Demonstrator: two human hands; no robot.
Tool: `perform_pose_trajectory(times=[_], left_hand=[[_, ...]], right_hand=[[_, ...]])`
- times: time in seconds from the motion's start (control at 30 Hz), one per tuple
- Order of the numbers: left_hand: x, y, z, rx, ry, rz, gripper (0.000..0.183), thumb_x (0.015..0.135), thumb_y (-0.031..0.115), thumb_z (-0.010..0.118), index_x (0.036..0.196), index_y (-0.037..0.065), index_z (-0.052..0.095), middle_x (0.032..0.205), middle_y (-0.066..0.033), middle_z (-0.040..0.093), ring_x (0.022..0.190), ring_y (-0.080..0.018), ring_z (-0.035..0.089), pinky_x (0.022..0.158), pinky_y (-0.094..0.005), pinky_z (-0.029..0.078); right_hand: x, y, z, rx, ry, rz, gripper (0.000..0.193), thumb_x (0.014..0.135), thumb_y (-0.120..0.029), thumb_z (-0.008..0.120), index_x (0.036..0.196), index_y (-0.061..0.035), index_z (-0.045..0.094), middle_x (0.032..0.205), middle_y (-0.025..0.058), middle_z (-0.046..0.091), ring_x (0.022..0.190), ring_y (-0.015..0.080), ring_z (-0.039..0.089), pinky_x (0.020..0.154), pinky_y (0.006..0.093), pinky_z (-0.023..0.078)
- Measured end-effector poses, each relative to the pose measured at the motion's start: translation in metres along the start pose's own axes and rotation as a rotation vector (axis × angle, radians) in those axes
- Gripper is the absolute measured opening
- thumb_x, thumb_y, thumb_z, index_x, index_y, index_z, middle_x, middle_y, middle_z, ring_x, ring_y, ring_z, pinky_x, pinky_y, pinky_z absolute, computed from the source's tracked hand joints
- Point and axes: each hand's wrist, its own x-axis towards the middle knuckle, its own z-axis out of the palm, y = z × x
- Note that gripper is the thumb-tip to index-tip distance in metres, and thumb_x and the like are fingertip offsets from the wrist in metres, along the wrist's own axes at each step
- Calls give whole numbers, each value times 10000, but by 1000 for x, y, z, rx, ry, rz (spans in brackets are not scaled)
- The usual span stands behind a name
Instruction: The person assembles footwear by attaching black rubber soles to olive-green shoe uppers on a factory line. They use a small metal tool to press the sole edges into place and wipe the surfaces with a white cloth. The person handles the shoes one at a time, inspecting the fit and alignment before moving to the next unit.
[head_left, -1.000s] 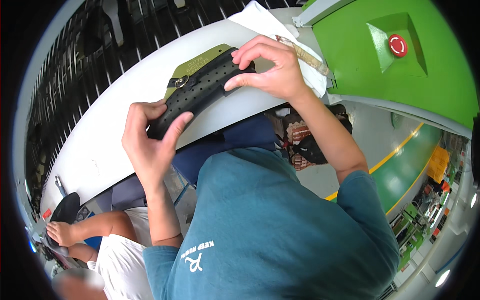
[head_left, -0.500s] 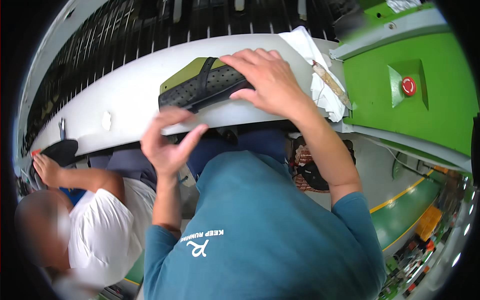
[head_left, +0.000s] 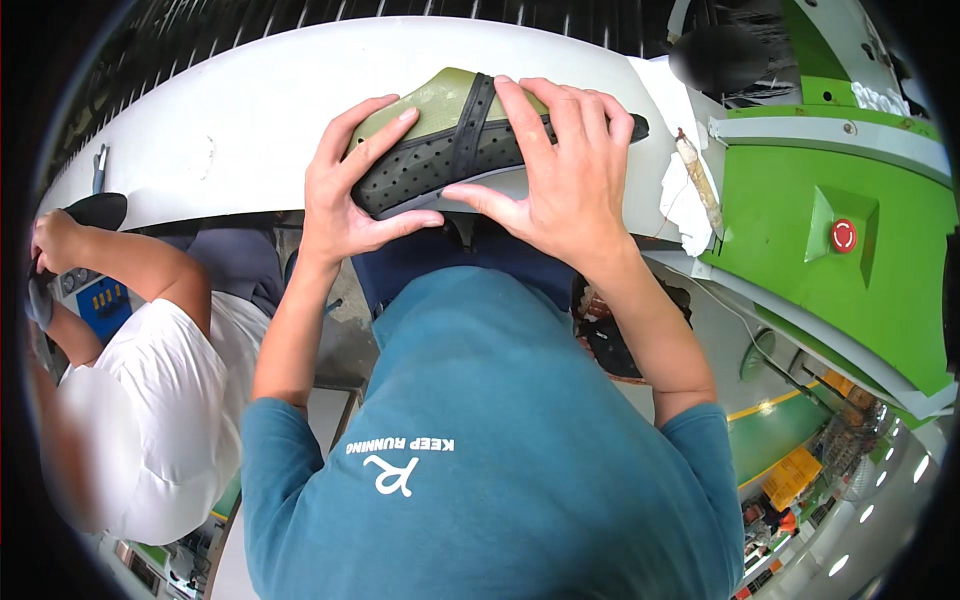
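Note:
A black perforated shoe upper [head_left: 425, 168] with a strap sits over an olive-green shoe last [head_left: 436, 97], lying on its side along the near part of the white table. My left hand [head_left: 345, 190] grips its left end, fingers over the far side and thumb along the near edge. Around the right half curls my right hand [head_left: 570, 165], fingers across the top and thumb underneath. A dark tip of the shoe sticks out to the right beyond my right fingers. My palms hide parts of both ends.
Right of the shoe, a wrapped stick-like tool [head_left: 698, 178] lies on a white cloth [head_left: 684, 212]. A green machine housing [head_left: 800, 270] with a red push button [head_left: 844, 236] borders the table [head_left: 260, 110]. At left a co-worker in a white sleeve [head_left: 165, 340] holds a dark piece [head_left: 97, 211].
My left hand has come from the air onto the left end of the shoe and taken hold. My right hand has tightened round the right half. The view has shifted.

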Motion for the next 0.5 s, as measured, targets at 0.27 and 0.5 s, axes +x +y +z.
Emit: perform_pose_trajectory(times=[0.27,0.5], left_hand=[[1,2,4,-2,40,-16,770,658,365,984,1354,125,761,1436,-209,629,1252,-368,675,1008,-466,588],[1,9,5,-35,59,-53,718,670,305,966,1331,108,765,1404,-222,623,1253,-373,676,1013,-465,585]], right_hand=[[3,-1,8,5,71,10,923,749,-697,838,1412,-84,644,1229,124,642,1098,313,600,1022,545,375],[9,18,-5,69,13,-53,912,660,-644,926,1358,-100,704,1240,72,700,1076,288,654,990,464,446]])
